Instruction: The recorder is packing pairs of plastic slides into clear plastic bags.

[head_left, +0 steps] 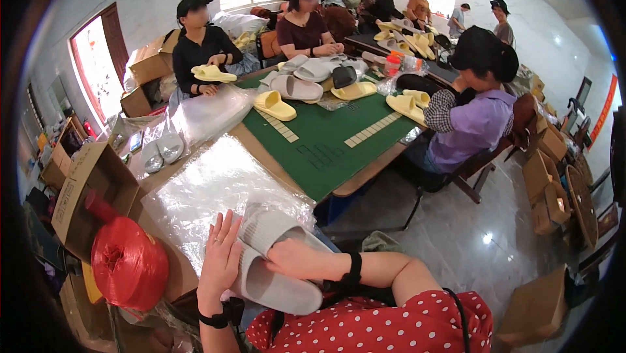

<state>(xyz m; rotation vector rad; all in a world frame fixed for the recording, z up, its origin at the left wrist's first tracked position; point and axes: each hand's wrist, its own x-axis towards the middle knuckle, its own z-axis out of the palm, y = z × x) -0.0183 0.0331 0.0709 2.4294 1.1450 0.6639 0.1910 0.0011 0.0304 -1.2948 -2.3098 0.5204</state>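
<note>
Two grey slippers lie one against the other at the near edge of the table, the farther slipper with its ribbed strap toward the table and the nearer slipper closer to my body. My left hand rests flat along their left side, fingers stretched out and a ring on one finger. From the right my right hand reaches between the two and grips the farther slipper near its strap opening; its fingertips are hidden. Under and beyond the slippers spreads a stack of clear plastic bags.
A red roll of plastic twine and an open cardboard box stand at my left. Bagged grey slippers lie beyond. Grey and yellow slippers crowd the green mat. Several people sit around; one holds a yellow slipper.
</note>
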